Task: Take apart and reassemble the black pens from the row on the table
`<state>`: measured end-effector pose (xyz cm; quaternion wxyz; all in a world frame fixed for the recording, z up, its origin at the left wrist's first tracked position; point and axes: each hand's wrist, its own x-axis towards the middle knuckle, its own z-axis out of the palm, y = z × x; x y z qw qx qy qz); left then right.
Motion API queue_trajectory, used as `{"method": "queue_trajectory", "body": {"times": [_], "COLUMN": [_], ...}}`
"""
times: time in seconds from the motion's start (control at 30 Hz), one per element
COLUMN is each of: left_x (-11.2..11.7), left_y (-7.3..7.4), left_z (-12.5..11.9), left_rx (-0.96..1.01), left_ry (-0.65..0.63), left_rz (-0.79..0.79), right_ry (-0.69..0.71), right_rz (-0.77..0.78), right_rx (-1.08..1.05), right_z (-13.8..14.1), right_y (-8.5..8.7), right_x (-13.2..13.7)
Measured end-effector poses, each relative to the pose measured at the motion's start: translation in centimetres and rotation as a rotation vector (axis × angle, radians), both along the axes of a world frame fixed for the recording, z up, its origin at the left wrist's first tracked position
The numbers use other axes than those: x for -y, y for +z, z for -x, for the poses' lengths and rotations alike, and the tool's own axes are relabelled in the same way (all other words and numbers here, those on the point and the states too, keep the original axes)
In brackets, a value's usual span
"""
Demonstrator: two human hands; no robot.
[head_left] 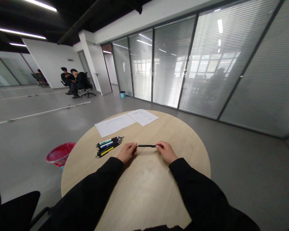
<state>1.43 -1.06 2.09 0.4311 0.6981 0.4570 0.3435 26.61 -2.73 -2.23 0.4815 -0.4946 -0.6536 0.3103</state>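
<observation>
A slim black pen [146, 146] is held level between my two hands, over the middle of the round wooden table [144, 186]. My left hand [127, 152] pinches one end of it, and its fingers are closed. At the opposite end my right hand [167, 152] grips the pen between thumb and fingers. To the left of my left hand lies a pile of several pens [109, 146], mostly black with white, green, blue and yellow barrels.
Two printed paper sheets [115, 125] lie at the table's far side. A red-lined bin [60, 153] stands on the floor to the left, near a black chair [16, 208]. Farther back, two seated people [73, 80] and a small blue bin [122, 94] are visible.
</observation>
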Motion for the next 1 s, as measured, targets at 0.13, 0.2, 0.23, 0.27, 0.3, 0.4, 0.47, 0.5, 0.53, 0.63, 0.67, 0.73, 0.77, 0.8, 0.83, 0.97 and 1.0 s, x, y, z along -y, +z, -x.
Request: {"method": "queue_trajectory", "body": {"times": [0.13, 0.2, 0.23, 0.27, 0.3, 0.4, 0.47, 0.5, 0.53, 0.63, 0.67, 0.73, 0.77, 0.8, 0.83, 0.97, 1.0], "left_x": [-0.19, -0.2, -0.19, -0.18, -0.18, -0.21, -0.26, -0.29, -0.31, -0.34, -0.32, -0.26, -0.21, -0.15, -0.1, 0.07, 0.07], "left_y": [-0.41, -0.42, -0.38, -0.31, -0.24, -0.13, -0.21, -0.29, -0.37, -0.54, -0.55, -0.5, -0.45, -0.39, -0.31, 0.02, 0.06], "left_z": [-0.03, 0.0, 0.03, 0.06, 0.1, 0.17, 0.18, 0.17, 0.15, 0.06, 0.03, -0.02, -0.03, -0.04, -0.02, 0.1, 0.12], "left_rx": [0.119, 0.159, 0.161, 0.148, 0.121, 0.012, -0.029, -0.034, -0.031, -0.002, 0.02, 0.085, 0.116, 0.135, 0.139, 0.051, 0.031], "left_ry": [-0.021, -0.05, -0.06, -0.064, -0.066, -0.052, -0.038, -0.03, -0.025, -0.007, -0.003, -0.017, -0.032, -0.049, -0.062, -0.058, -0.051], "left_rz": [-0.01, 0.0, -0.002, -0.012, -0.03, -0.084, -0.077, -0.062, -0.044, -0.031, -0.036, -0.032, -0.024, -0.017, -0.016, -0.067, -0.079], "right_ry": [-0.001, 0.0, 0.0, 0.003, 0.004, 0.008, 0.007, 0.009, 0.012, 0.014, 0.01, -0.002, -0.009, -0.013, -0.016, -0.009, -0.009], "right_rz": [0.008, 0.011, 0.012, 0.013, 0.013, 0.009, 0.004, 0.005, 0.008, 0.02, 0.02, 0.019, 0.017, 0.015, 0.014, 0.018, 0.021], "right_rx": [-0.007, -0.007, -0.007, -0.006, -0.006, -0.009, -0.009, -0.01, -0.011, -0.015, -0.014, -0.006, -0.003, 0.001, 0.003, 0.01, 0.009], "right_z": [-0.04, -0.05, -0.05, -0.05, -0.04, -0.01, 0.01, 0.01, 0.01, 0.0, 0.0, 0.0, 0.0, -0.01, -0.01, -0.07, -0.09], "right_y": [-0.17, -0.2, -0.21, -0.2, -0.2, -0.17, -0.15, -0.13, -0.11, -0.03, -0.02, -0.05, -0.08, -0.11, -0.13, -0.18, -0.18], "right_x": [-0.16, -0.21, -0.21, -0.2, -0.18, -0.05, 0.01, 0.02, 0.02, 0.0, -0.01, -0.02, -0.02, -0.01, -0.01, -0.03, -0.04]}}
